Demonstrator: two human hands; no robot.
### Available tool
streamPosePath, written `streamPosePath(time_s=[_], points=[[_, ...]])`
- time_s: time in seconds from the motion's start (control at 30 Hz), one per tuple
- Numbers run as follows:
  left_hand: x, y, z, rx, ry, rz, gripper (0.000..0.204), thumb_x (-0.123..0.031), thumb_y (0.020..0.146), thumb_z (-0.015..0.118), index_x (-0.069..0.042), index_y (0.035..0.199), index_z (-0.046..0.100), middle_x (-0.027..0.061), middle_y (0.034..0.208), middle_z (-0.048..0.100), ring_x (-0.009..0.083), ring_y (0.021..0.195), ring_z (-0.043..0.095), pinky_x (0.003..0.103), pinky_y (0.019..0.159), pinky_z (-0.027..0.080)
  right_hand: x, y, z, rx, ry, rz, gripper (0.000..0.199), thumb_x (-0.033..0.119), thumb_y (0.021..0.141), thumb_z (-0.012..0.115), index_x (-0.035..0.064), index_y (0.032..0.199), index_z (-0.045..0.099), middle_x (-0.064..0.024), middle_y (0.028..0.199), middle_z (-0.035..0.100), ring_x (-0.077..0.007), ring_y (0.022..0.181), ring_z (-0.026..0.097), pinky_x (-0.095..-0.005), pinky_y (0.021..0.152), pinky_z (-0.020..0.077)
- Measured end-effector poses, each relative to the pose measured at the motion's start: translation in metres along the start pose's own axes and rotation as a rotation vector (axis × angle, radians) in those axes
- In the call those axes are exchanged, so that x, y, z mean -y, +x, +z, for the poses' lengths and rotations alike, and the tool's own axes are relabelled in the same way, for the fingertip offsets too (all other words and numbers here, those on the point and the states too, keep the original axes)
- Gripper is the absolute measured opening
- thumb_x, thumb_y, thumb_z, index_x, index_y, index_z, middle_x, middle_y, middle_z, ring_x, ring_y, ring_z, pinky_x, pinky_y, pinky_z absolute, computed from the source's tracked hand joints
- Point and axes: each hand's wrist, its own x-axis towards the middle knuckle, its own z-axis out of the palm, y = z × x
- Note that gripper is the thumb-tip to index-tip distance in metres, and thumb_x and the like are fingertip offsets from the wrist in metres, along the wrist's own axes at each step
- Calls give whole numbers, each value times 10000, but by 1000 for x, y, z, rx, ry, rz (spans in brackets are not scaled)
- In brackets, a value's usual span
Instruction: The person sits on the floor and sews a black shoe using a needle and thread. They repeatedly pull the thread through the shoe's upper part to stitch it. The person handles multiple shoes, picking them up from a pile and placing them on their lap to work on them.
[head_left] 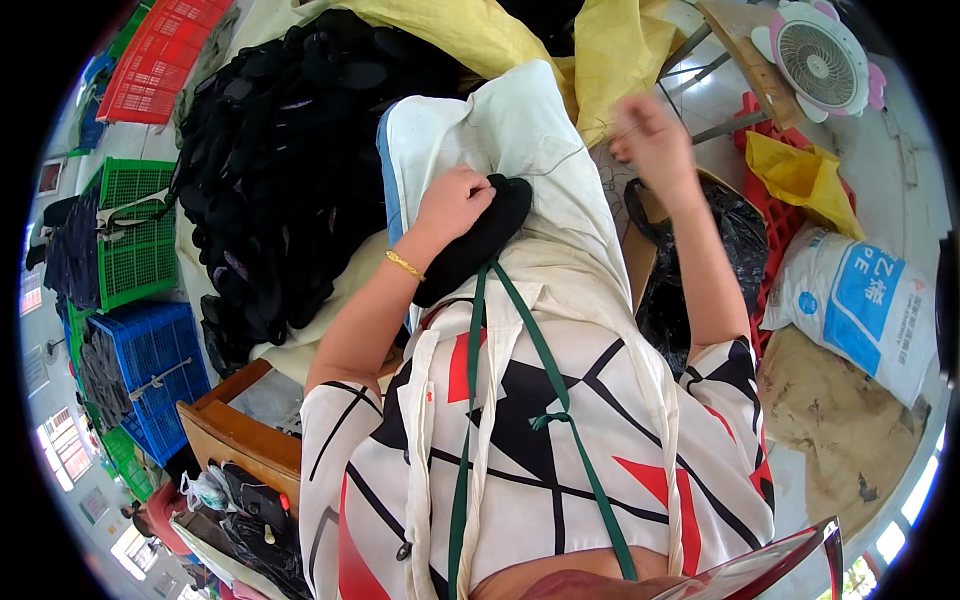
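Observation:
A black, soft, shoe-shaped piece (468,248) lies slantwise on the white apron (545,120) over my lap. My left hand (455,203) is closed on its upper edge, thumb and fingers pinching near the far end. My right hand (648,138) is raised off to the right, apart from the piece, its fingers curled together and a little blurred. A thin thread (560,163) seems to run from the piece toward my right hand. Whatever sits between those right fingertips is too small to make out.
A big heap of similar black pieces (290,170) rises at my left. Beside it stand green (138,232) and blue crates (165,355) and a wooden drawer (240,425). To my right are a black plastic bag (690,270), a white sack (850,305) and a fan (818,62).

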Motion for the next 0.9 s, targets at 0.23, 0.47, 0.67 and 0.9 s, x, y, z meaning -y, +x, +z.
streamPosePath(time_s=[0.23,0.47,0.67,0.9], points=[[22,0,4,-15,-212,-125,177,-155,860,711,20,884,708,100,830,666,191,770,626,321,730,495,-67,-22,84,556,-760,-454,84,179,875,638,97,890,647,-92,880,649,-298,869,664,-425,740,525],[31,-1,-4,-98,-529,-425,141,-155,870,715,-15,881,720,5,766,665,76,644,558,226,572,423,-14,-24,95,359,-954,-440,284,346,893,646,70,833,677,-124,827,656,-325,795,671,-433,659,525],[29,0,-2,-139,-633,-460,125,-167,867,717,-42,861,716,4,786,673,87,644,560,235,576,428,6,-45,125,969,-1068,85,783,772,835,497,39,650,703,-98,668,685,-244,717,700,-391,706,545],[30,1,13,-167,-656,-465,164,-169,821,732,-6,804,725,27,720,671,106,629,579,267,591,467,-21,-43,117,1143,-823,306,755,705,772,621,-22,567,634,-120,553,609,-226,510,629,-338,531,518]])
